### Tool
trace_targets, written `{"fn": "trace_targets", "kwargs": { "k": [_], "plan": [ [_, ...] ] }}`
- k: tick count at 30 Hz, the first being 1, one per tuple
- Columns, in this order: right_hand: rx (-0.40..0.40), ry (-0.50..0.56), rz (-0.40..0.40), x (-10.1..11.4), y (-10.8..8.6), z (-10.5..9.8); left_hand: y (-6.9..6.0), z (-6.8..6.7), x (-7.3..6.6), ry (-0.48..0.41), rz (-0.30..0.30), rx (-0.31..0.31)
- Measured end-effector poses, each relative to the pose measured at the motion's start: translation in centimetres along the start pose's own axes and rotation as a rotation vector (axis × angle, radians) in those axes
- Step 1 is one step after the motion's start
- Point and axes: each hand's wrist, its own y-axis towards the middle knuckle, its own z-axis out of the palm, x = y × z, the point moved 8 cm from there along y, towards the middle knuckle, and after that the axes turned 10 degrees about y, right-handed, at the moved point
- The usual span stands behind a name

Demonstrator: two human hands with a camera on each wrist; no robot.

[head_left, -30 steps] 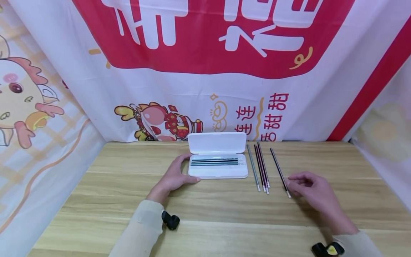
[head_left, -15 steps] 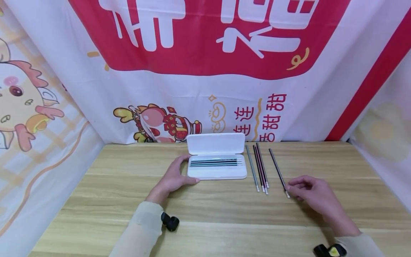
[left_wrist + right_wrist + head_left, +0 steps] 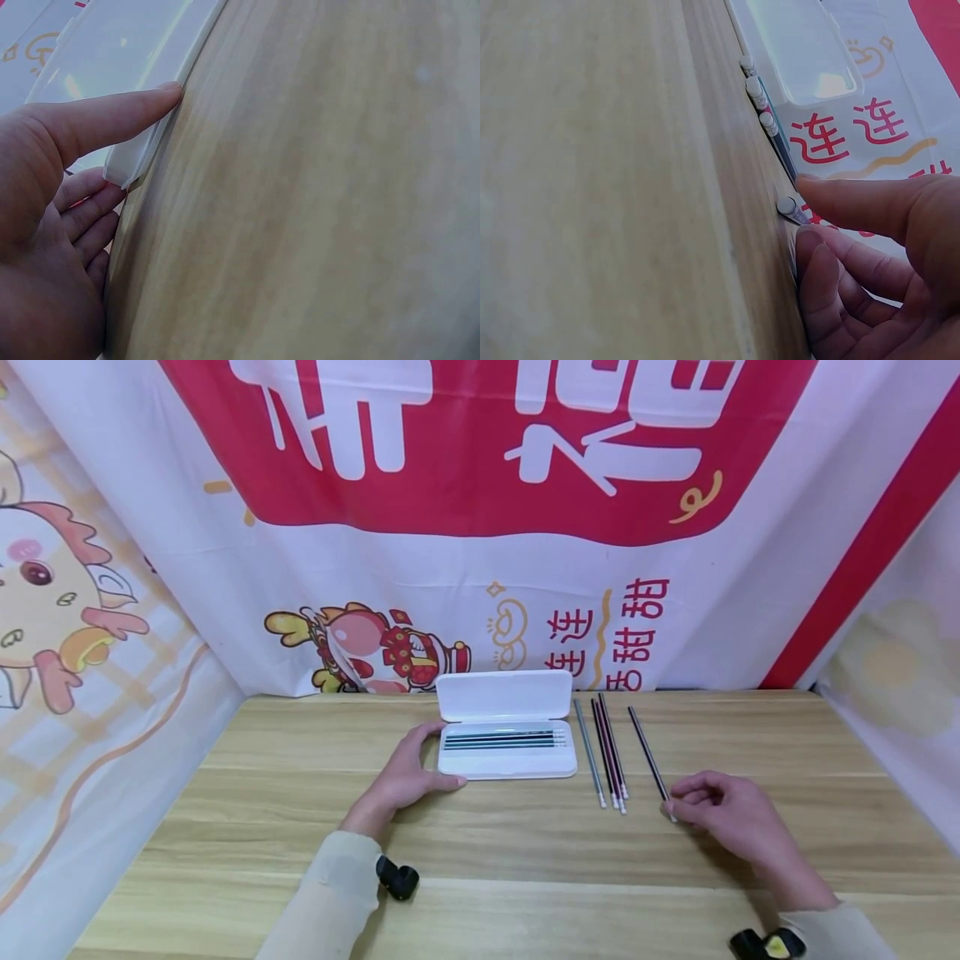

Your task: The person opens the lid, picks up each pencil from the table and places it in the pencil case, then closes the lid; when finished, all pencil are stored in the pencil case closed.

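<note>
An open white pencil case [image 3: 507,767] lies near the back of the table, with several dark and green pencils [image 3: 498,741] side by side inside. My left hand [image 3: 405,774] holds its left end, the thumb along the front edge and the fingers at the far side; the left wrist view shows the thumb on the case's edge [image 3: 142,154]. To the right, my right hand [image 3: 731,814] pinches a single dark pencil [image 3: 647,747] near its white eraser end, which shows between thumb and fingers in the right wrist view [image 3: 787,206].
Between the case and the right hand lie a grey-blue pencil [image 3: 589,752] and several dark red pencils [image 3: 611,752], erasers towards me. Behind the wooden table [image 3: 525,852] hangs a printed red and white cloth [image 3: 375,560]; more cloth stands at both sides.
The right hand's thumb and fingers have moved slightly left and closed round the pencil's eraser end. My left hand and the case keep their places.
</note>
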Motion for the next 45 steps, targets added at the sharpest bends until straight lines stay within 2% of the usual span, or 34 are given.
{"fn": "trace_targets", "kwargs": {
  "k": [7, 16, 26, 40, 45],
  "plan": [
    [0.010, -0.018, -0.011, 0.24, 0.12, 0.01, -0.07, -0.04, 0.01, -0.006, 0.001, 0.004],
    [0.020, -0.053, 0.031, 0.04, 0.16, 0.05, -0.05, -0.02, -0.11, -0.001, 0.001, 0.003],
    [0.009, -0.080, 0.018, 0.26, 0.04, 0.05, -0.09, -0.02, -0.21, 0.011, 0.013, 0.001],
    [-0.011, -0.133, -0.059, 0.85, -0.08, 0.04, -0.08, -0.07, -0.20, 0.002, 0.015, 0.012],
    [-0.015, -0.104, -0.072, 0.69, -0.09, 0.09, -0.07, -0.02, -0.11, -0.004, 0.008, 0.019]
  ]
}}
